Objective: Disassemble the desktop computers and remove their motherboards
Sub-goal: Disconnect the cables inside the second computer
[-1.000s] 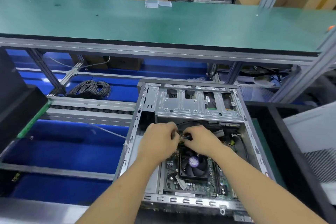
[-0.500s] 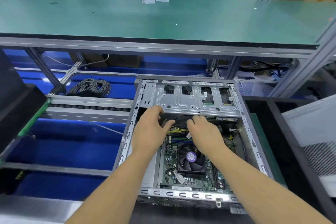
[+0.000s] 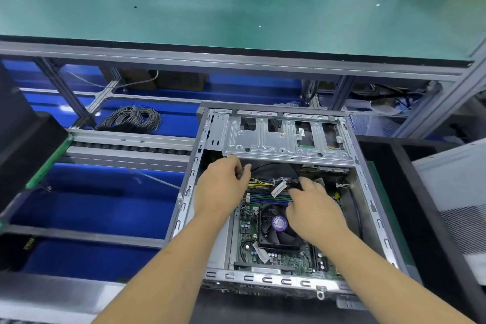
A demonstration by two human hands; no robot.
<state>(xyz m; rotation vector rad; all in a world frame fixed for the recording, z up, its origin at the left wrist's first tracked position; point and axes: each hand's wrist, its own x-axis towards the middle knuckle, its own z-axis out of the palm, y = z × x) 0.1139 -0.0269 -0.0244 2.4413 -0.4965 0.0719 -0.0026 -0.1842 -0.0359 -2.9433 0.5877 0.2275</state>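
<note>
The open grey sheet-metal desktop computer case [image 3: 368, 187] lies on its side at the near edge of the work area, side panel off, interior facing up. A stamped silver metal drive cage [image 3: 284, 139] spans the far end of the case. Below it, the green motherboard [image 3: 249, 255] sits flat on the case floor. A black square cooler fan with a purple round centre label [image 3: 277, 229] is mounted at the board's middle, and blue and black memory slots [image 3: 265, 198] run just beyond it. A bundle of yellow, black and blue wires with a white tag [image 3: 273, 183] crosses between the two hands.

The left hand [image 3: 223, 187] reaches under the drive cage edge; its fingers are curled around a black cable [image 3: 243, 169]. The right hand [image 3: 315, 210] rests over the fan's right side, fingers [image 3: 306, 184] extended towards the wire bundle; whether they grip it cannot be told.

A coil of grey cable [image 3: 134, 118] lies on the blue shelf [image 3: 100, 208] to the left. A green matted surface [image 3: 236, 18] runs across the far side.
</note>
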